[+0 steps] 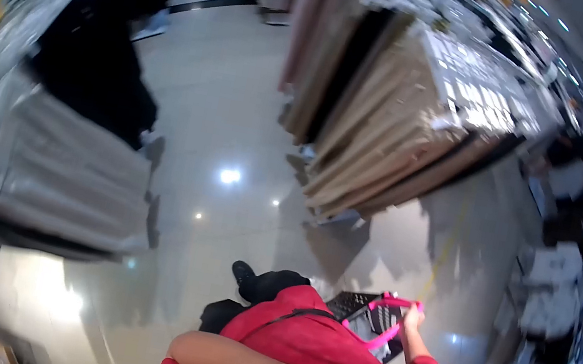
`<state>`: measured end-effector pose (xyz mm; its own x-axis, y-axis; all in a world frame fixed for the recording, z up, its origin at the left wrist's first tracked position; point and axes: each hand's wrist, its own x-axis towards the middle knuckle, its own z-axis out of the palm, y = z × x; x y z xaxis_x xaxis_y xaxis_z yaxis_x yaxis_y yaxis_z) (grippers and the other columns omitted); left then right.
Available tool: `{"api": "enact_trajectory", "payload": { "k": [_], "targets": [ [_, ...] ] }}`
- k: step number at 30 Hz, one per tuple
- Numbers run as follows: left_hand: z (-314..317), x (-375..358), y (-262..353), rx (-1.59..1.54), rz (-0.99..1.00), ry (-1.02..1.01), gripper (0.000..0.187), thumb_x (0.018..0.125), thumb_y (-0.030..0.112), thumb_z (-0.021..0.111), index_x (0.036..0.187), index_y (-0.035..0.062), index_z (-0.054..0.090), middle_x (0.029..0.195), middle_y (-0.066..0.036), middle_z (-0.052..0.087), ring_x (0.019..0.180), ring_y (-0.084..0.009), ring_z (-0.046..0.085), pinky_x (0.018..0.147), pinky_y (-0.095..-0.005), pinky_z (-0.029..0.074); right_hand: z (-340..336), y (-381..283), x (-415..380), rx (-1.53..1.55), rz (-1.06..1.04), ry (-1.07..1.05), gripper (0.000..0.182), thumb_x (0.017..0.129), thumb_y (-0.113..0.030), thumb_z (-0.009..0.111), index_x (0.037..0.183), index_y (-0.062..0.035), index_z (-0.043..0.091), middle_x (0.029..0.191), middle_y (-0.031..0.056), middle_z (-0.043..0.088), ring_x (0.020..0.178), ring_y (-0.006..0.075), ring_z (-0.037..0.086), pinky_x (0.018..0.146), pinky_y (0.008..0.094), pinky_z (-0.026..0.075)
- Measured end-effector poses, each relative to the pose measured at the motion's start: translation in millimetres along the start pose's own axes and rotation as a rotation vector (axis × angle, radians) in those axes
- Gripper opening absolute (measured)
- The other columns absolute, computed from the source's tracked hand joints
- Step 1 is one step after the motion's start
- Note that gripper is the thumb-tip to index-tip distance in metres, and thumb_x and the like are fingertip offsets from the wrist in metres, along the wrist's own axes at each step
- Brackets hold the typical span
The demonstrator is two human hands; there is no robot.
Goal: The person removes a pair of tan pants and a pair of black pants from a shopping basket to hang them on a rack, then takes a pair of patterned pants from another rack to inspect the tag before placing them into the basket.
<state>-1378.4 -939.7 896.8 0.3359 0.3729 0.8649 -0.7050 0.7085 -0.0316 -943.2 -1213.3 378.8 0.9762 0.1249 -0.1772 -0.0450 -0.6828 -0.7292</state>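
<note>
My right hand [413,317] is closed around the pink handle of a black shopping basket [347,306], which hangs at my right side. Something pale grey shows inside the basket, too blurred to name. My left arm is bent across my chest, over my red top, at the bottom of the view. The left hand itself cannot be made out; it lies beyond the lower edge.
Pale trousers [68,166] and black garments [97,46] hang on racks to the left. On the right, a rack of beige garments [373,118] has shiny metal rails on top. A glossy tiled aisle [223,107] runs between them. Folded white items [554,287] sit far right.
</note>
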Motion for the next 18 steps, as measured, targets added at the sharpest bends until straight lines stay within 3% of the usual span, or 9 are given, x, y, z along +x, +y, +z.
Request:
{"api": "enact_trajectory", "payload": {
  "k": [1, 3, 4, 6, 10, 14, 15, 17, 18],
  "targets": [
    [-1, 3, 8, -0.054, -0.022, 0.005, 0.059, 0.093, 0.054, 0.02, 0.082, 0.002, 0.045, 0.112, -0.028, 0.049, 0.09, -0.0382, 0.054, 0.078, -0.0449, 0.044, 6, 9, -2, 0.038, 0.077, 0.051, 0.025, 0.083, -0.025, 0.059, 0.067, -0.008, 0.05, 0.048, 0.0015, 0.041, 0.038, 0.0156, 0.042, 0.035, 0.034, 0.035],
    [-1, 8, 22, -0.135, -0.074, 0.001, 0.062, 0.094, 0.053, 0.02, 0.077, 0.0003, 0.048, 0.111, -0.029, 0.05, 0.089, -0.0376, 0.054, 0.078, -0.0441, 0.044, -3, -137, -122, 0.281, 0.333, -0.087, 0.023, 0.083, -0.02, 0.056, 0.065, -0.0074, 0.048, 0.047, 0.0015, 0.04, 0.036, 0.0156, 0.043, 0.033, 0.0323, 0.037],
    [1, 8, 29, -0.161, -0.098, 0.003, 0.064, 0.094, 0.053, 0.021, 0.075, -0.0006, 0.05, 0.11, -0.029, 0.05, 0.089, -0.0373, 0.054, 0.078, -0.0437, 0.044, 7, -134, -134, 0.351, 0.34, -0.094, 0.024, 0.082, -0.017, 0.054, 0.06, -0.0085, 0.049, 0.047, 0.0015, 0.043, 0.035, 0.0138, 0.043, 0.032, 0.0309, 0.039],
    [2, 8, 38, -0.267, -0.13, 0.017, 0.061, 0.095, 0.048, 0.021, 0.066, -0.0001, 0.046, 0.107, -0.029, 0.051, 0.085, -0.0359, 0.054, 0.076, -0.0423, 0.044, 24, -120, -158, 0.361, 0.308, -0.139, 0.019, 0.082, -0.015, 0.055, 0.065, -0.0085, 0.049, 0.048, 0.0005, 0.042, 0.035, 0.0132, 0.042, 0.032, 0.0303, 0.039],
    [22, -1, 50, -0.447, -0.095, 0.111, 0.058, 0.096, 0.043, 0.021, 0.068, -0.0014, 0.047, 0.104, -0.028, 0.052, 0.08, -0.0352, 0.054, 0.074, -0.0423, 0.044, 38, -160, -231, 0.253, 0.274, -0.155, 0.017, 0.08, -0.013, 0.057, 0.065, -0.0065, 0.053, 0.047, 0.0001, 0.042, 0.036, 0.0134, 0.042, 0.035, 0.0312, 0.039],
    [23, 6, 100, -0.451, -0.185, 0.044, 0.056, 0.096, 0.041, 0.021, 0.068, -0.0017, 0.046, 0.102, -0.027, 0.052, 0.078, -0.0359, 0.054, 0.073, -0.0424, 0.044, 59, -174, -282, 0.247, 0.203, -0.269, 0.018, 0.079, -0.007, 0.055, 0.063, -0.0097, 0.045, 0.046, -0.0023, 0.038, 0.035, 0.0106, 0.038, 0.034, 0.0282, 0.033],
    [25, 6, 113, -0.448, -0.212, 0.023, 0.056, 0.096, 0.04, 0.021, 0.068, -0.0017, 0.046, 0.101, -0.027, 0.053, 0.077, -0.0361, 0.054, 0.072, -0.0424, 0.044, 67, -172, -291, 0.223, 0.219, -0.313, 0.011, 0.079, -0.006, 0.055, 0.07, -0.0094, 0.049, 0.048, -0.0023, 0.041, 0.036, 0.01, 0.039, 0.034, 0.0275, 0.032],
    [33, 3, 133, -0.417, -0.166, 0.029, 0.055, 0.096, 0.039, 0.021, 0.068, -0.0015, 0.046, 0.097, -0.026, 0.053, 0.077, -0.0362, 0.053, 0.072, -0.0423, 0.044, 94, -173, -314, 0.081, -0.02, -0.294, 0.006, 0.079, -0.005, 0.055, 0.078, -0.0096, 0.052, 0.051, -0.0024, 0.043, 0.038, 0.0097, 0.04, 0.034, 0.0274, 0.031],
    [38, 1, 141, -0.39, -0.117, 0.044, 0.054, 0.096, 0.038, 0.021, 0.068, -0.0014, 0.046, 0.096, -0.026, 0.054, 0.077, -0.0362, 0.053, 0.072, -0.0423, 0.044, 102, -176, -322, 0.066, 0.078, -0.401, 0.008, 0.078, -0.005, 0.055, 0.085, -0.0095, 0.054, 0.054, -0.0025, 0.044, 0.039, 0.0096, 0.042, 0.035, 0.0274, 0.033]
  ]
}}
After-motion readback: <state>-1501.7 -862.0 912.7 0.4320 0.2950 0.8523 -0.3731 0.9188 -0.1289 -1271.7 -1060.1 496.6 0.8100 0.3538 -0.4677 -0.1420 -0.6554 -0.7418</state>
